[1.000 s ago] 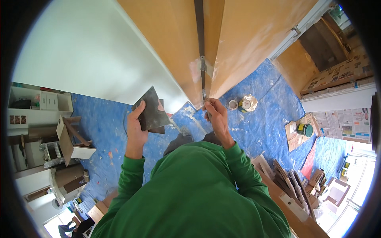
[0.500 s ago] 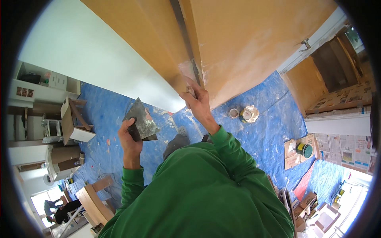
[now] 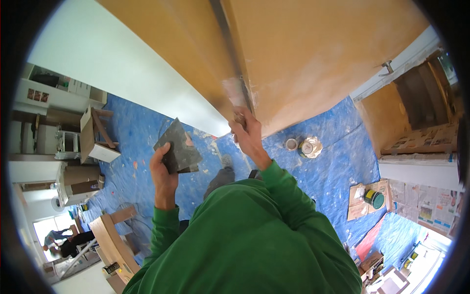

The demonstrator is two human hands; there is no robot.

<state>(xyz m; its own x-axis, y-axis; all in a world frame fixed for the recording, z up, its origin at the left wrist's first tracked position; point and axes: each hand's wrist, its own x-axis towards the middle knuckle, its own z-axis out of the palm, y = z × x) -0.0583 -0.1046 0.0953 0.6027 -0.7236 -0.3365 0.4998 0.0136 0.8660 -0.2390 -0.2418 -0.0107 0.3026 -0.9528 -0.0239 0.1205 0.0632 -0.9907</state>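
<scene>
Left hand [image 3: 164, 169]: raised over the floor, thumb across the front and the other fingers behind, gripping dark flat plates [image 3: 178, 152] by their lower left edge. At least two appear stacked, the front one dull grey with pale smears, another showing at its upper right and lower edges. The plates are tilted and held apart from the panels.

Right hand [image 3: 250, 134]: raised to the lower part of the wooden panels, beside the end of a dark vertical strip [image 3: 226, 36] between them. Its fingers are bent closely around a small tool [image 3: 239, 116] — mostly hidden by the hand, so its full shape cannot be told. Whether its tip touches the wood also cannot be told. Just above the hand, a pale patch [image 3: 232, 88] marks the wood alongside the strip.

Surroundings: a white panel [image 3: 112, 63] stands to the left of the timber, and a broad orange-brown panel [image 3: 318, 63] to the right. Blue sheeting [image 3: 338, 171], spotted with pale marks, covers the floor. To the right of the right hand, a small round container [image 3: 291, 144] stands just beside a tin [image 3: 308, 147] with a pale, ragged surround. Farther right, a green tin [image 3: 375, 199] sits on cardboard [image 3: 354, 206] — near newspaper sheets [image 3: 431, 203] at the wall
</scene>
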